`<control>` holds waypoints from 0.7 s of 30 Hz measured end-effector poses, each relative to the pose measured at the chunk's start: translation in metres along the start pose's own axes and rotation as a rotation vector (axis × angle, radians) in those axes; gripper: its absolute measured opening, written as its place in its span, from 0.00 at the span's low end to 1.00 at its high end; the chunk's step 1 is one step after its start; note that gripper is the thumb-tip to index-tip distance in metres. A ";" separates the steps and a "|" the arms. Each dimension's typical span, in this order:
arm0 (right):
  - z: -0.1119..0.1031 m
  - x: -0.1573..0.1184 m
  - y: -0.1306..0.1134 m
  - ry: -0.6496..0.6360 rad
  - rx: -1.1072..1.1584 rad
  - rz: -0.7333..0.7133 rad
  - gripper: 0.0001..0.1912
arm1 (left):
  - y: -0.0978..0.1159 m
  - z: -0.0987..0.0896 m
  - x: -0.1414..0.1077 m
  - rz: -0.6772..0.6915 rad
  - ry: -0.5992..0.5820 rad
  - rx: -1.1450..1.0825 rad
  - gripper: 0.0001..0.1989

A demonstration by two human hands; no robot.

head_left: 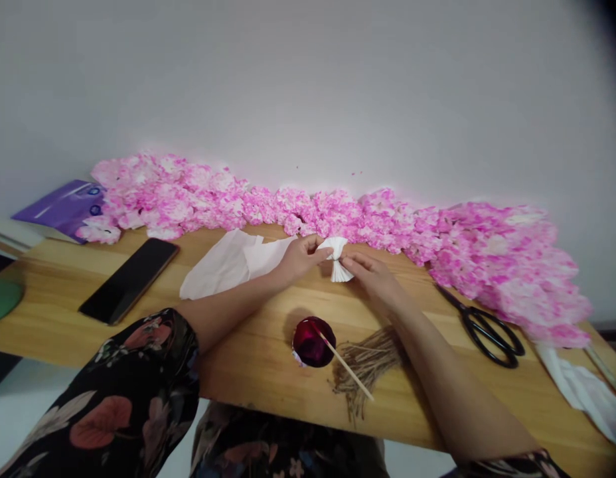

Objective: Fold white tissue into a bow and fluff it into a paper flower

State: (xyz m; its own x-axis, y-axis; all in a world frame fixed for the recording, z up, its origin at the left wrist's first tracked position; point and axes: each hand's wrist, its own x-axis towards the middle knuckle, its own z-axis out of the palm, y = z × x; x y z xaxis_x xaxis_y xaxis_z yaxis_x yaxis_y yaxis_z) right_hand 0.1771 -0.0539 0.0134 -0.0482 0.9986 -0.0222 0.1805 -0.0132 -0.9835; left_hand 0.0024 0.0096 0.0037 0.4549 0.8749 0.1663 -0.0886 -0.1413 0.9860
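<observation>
A loose black floral-print fabric sleeve [139, 392] on the left arm lies nearest the camera, at eight o'clock if the face centres on the small round dark-red cup [308, 352] and twelve points to the wall. From the left, a glossy purple plastic packet [59, 209] sits at ten, and a flat black glass-fronted phone [129, 282] lies between nine and ten, apart from the cup, perhaps to avoid drips. Nearer ten-thirty, thin pale tissue [218, 265] spreads flat, likely within easy reach. At half past twelve, the left hand [304, 259] clamps thumb and finger on a pleated white paper bow [339, 271], raised over the wooden tabletop [248, 372], seemingly to steady its pinched waist. A slim pale wooden stick [350, 373] leans from the cup towards four, its upper end outside, probably for a clean hold; beneath it lies a brown bundle of thin twine-like strands [370, 362]. The right hand [375, 275] touches the bow's right edge, fingertips close together; I cannot tell whether they pinch it. Black-handled metal scissors [487, 332] rest at three. Pink-and-white ruffled flowers [322, 209] bank along the wall from ten to three. Counted: one each of packet, phone, cup, bow, stick, bundle and scissors; tissue pieces unclear, strands and flowers too crowded to number.
</observation>
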 end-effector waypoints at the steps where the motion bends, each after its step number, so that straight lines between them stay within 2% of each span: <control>1: 0.000 0.000 0.000 -0.022 0.009 0.010 0.18 | 0.000 0.001 0.000 0.017 -0.003 0.011 0.15; 4: 0.000 0.001 0.000 -0.069 0.050 0.010 0.15 | 0.001 0.003 -0.001 0.033 -0.051 -0.061 0.17; 9: 0.001 0.003 0.001 -0.034 0.111 0.000 0.15 | -0.002 0.003 -0.001 -0.002 -0.089 -0.140 0.23; 17: 0.004 0.006 0.010 0.075 0.156 -0.026 0.17 | -0.006 0.005 -0.001 -0.058 -0.172 -0.069 0.17; 21: 0.004 0.005 0.009 0.064 0.178 -0.018 0.17 | -0.006 0.006 -0.001 -0.037 -0.136 -0.026 0.13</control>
State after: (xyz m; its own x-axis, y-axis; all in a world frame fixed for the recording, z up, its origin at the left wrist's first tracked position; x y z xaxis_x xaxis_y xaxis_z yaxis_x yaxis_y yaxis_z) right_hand 0.1743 -0.0498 0.0038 0.0134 0.9999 0.0011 0.0037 0.0010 -1.0000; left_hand 0.0074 0.0068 -0.0022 0.5740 0.8081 0.1320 -0.0919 -0.0965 0.9911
